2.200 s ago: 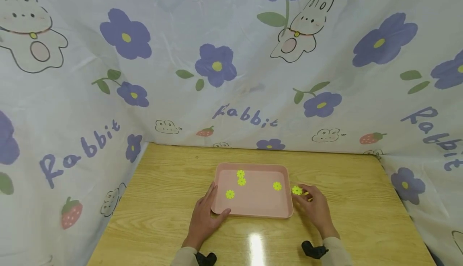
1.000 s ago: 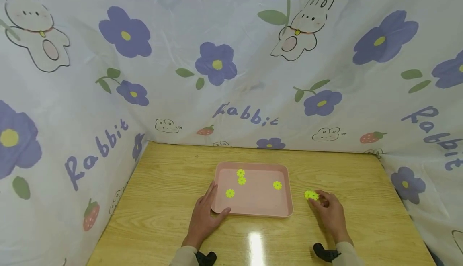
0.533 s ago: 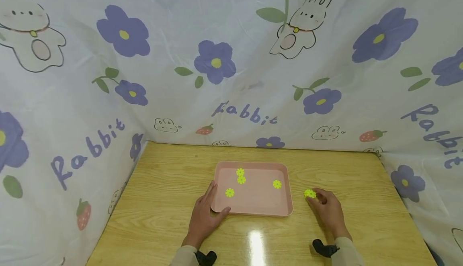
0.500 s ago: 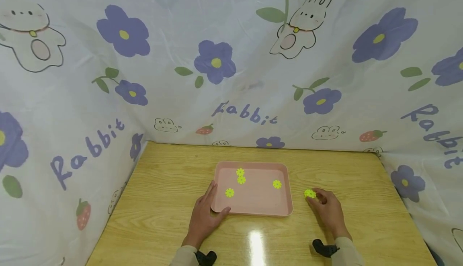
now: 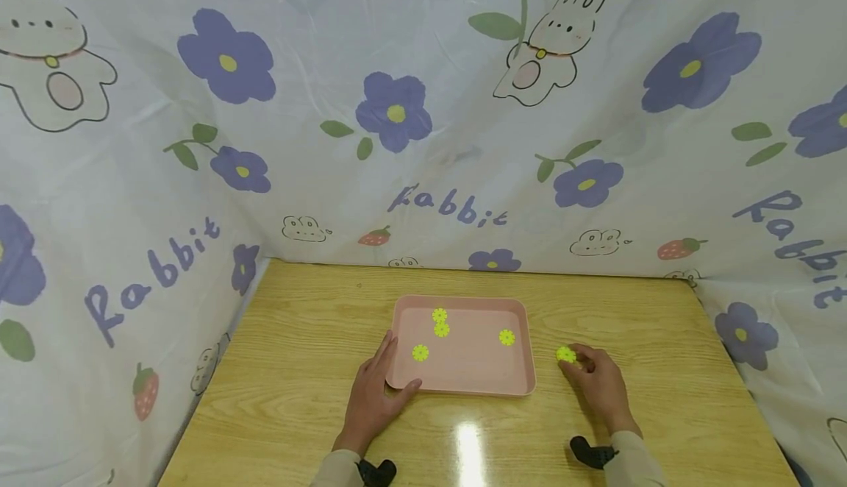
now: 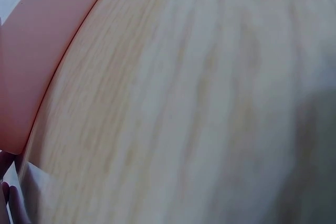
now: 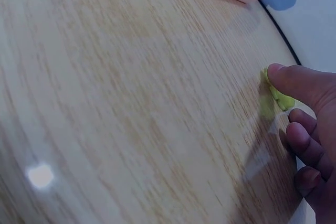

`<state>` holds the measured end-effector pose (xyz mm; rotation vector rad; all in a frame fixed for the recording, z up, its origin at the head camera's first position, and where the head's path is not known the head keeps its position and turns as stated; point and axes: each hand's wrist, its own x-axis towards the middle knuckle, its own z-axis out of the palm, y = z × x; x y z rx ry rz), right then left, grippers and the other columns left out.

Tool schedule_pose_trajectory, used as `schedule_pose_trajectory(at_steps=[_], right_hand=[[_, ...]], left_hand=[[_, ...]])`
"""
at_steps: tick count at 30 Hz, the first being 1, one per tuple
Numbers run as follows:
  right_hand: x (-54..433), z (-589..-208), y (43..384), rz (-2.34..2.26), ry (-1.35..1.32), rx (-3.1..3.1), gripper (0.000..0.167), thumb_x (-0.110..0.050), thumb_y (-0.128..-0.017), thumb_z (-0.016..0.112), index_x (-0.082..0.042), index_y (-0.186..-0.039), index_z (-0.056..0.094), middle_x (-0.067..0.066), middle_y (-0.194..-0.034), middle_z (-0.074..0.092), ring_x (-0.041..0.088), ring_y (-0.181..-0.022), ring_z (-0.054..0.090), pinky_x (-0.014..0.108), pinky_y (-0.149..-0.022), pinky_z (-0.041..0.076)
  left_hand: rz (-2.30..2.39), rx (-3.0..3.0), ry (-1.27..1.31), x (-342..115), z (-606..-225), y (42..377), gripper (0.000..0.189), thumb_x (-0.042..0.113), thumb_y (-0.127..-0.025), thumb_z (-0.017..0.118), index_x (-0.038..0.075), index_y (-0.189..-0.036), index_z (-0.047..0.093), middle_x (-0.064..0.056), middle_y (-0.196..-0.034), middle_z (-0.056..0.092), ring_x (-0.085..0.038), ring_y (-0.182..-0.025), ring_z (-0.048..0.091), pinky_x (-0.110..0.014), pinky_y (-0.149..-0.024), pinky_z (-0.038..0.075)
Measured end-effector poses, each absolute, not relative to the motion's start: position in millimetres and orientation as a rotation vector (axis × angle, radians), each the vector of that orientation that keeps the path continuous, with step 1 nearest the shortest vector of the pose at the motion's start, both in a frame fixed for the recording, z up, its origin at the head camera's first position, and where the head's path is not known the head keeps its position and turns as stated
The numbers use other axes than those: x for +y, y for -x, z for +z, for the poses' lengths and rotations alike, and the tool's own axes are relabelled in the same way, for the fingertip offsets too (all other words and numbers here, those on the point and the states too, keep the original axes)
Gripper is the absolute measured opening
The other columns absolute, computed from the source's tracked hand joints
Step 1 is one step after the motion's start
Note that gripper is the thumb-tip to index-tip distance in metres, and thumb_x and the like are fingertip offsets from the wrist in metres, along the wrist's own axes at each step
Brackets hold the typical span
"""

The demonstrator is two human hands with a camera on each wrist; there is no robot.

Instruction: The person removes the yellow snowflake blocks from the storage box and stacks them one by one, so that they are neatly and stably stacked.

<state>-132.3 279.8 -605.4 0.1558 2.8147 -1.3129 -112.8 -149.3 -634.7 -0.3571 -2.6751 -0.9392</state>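
A pink tray [image 5: 473, 378] lies on the table, and my left hand [image 5: 377, 391] rests at its front left corner. The fingers lie fairly straight along the tray's left side, with the thumb at the front rim. Several yellow-green notched snowflake discs lie inside: a disc [image 5: 420, 353] at left, a touching pair [image 5: 440, 323] near the back and another disc [image 5: 506, 338] at right. Right of the tray, my right hand [image 5: 601, 384] pinches a yellow-green snowflake disc [image 5: 565, 354] between thumb and fingers. In the right wrist view, this disc [image 7: 283, 99] is partly hidden by the thumb.
The wooden table [image 5: 298, 354] meets a white fabric backdrop [image 5: 317, 171] printed with rabbits and flowers at the back and sides. A bright reflection shows on the table in front of the tray. Each wrist wears a black device [image 5: 591, 452].
My right hand has moved right, away from the tray's edge, with the yellow-green piece, then stayed nearly still. Two overlapping discs appeared at its fingertips a second ago. My left hand and the tray have stayed put.
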Motion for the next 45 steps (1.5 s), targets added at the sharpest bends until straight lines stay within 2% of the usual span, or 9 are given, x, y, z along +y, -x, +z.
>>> schedule_pose_trajectory(at_steps=[6, 13, 20, 26, 35, 45], right_hand=[[278.0, -604.3, 132.2, -1.286, -0.167, 2.831, 0.047, -0.02, -0.098, 0.075, 0.001, -0.139, 0.064, 0.02, -0.119, 0.065, 0.024, -0.093, 0.057, 0.039, -0.078, 0.05], [276.0, -600.5, 130.7, -1.282, -0.176, 2.829, 0.049, -0.016, -0.097, 0.074, 0.003, -0.14, 0.062, 0.018, -0.116, 0.064, 0.024, -0.089, 0.052, 0.035, -0.075, 0.046], [274.8, -597.5, 130.2, -1.273, -0.196, 2.822, 0.047, -0.015, -0.096, 0.074, 0.006, -0.137, 0.063, 0.018, -0.114, 0.065, 0.023, -0.09, 0.054, 0.035, -0.076, 0.046], [273.9, -596.8, 130.4, -1.258, -0.194, 2.828, 0.047, -0.014, -0.096, 0.074, 0.005, -0.137, 0.063, 0.016, -0.11, 0.063, 0.023, -0.088, 0.052, 0.035, -0.074, 0.045], [277.3, -600.9, 129.8, -1.285, -0.194, 2.812, 0.052, -0.017, -0.097, 0.074, 0.006, -0.141, 0.058, 0.013, -0.11, 0.061, 0.02, -0.085, 0.049, 0.029, -0.069, 0.04], [276.9, -600.7, 128.1, -1.34, -0.247, 2.78, 0.048, -0.017, -0.097, 0.074, 0.007, -0.137, 0.061, 0.015, -0.113, 0.063, 0.021, -0.089, 0.051, 0.028, -0.073, 0.045]], left_hand=[[-0.964, -2.67, 0.353, -149.5, -631.5, 112.4, 0.089, 0.053, -0.091, 0.074, 0.007, -0.16, 0.041, -0.003, -0.169, 0.031, -0.028, -0.141, 0.05, -0.057, -0.108, 0.043], [-0.97, -2.675, 0.345, -149.6, -632.0, 111.9, 0.089, 0.054, -0.092, 0.073, 0.007, -0.16, 0.04, -0.003, -0.169, 0.03, -0.027, -0.142, 0.049, -0.057, -0.109, 0.042], [-0.995, -2.694, 0.33, -149.6, -630.0, 111.2, 0.09, 0.055, -0.091, 0.073, 0.01, -0.161, 0.039, 0.001, -0.17, 0.028, -0.025, -0.144, 0.047, -0.056, -0.111, 0.041], [-0.966, -2.687, 0.339, -149.9, -630.6, 111.0, 0.089, 0.055, -0.092, 0.073, 0.009, -0.16, 0.04, -0.001, -0.169, 0.03, -0.026, -0.143, 0.049, -0.056, -0.11, 0.042], [-0.973, -2.669, 0.345, -149.7, -633.6, 111.0, 0.088, 0.054, -0.092, 0.073, 0.008, -0.159, 0.041, -0.002, -0.169, 0.031, -0.027, -0.141, 0.05, -0.056, -0.109, 0.042], [-1.007, -2.685, 0.34, -149.3, -631.3, 110.9, 0.089, 0.055, -0.092, 0.072, 0.01, -0.161, 0.039, -0.001, -0.17, 0.028, -0.028, -0.144, 0.047, -0.058, -0.111, 0.04]])
